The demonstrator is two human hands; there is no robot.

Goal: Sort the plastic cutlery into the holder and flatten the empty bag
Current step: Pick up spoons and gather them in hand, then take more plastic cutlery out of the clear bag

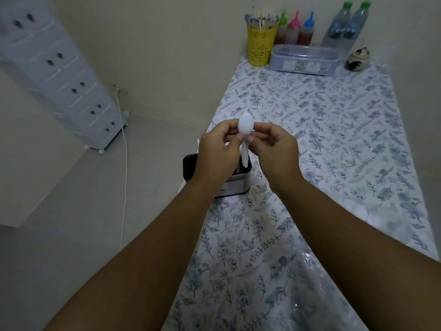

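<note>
Off the table's left edge: white drawer unit [59,75] on the floor, cable [124,163] trailing past it. At the table's left edge stands the holder [235,185], metal w/ dark rim, partly hidden behind the left hand [218,154]. Left hand's thumb + fingers curl in and pinch the white plastic spoon [245,134] just under its bowl; right hand [274,151] pinches the same neck from the other side. Spoon upright, bowl up, handle tip pointing down into the holder's mouth, touching or not, can't tell. Which compartment: can't tell. Bag: not seen for sure. Far edge of the floral tablecloth [334,139]: yellow cup [261,47], sauce bottles [294,29], clear box [305,59], water bottles [346,25]. Risks, my read: the holder sits near the edge, so a knock from the left wrist could tip it off; a two-handed pinch on the thin neck may flex the spoon so it drops skewed or misses.
</note>
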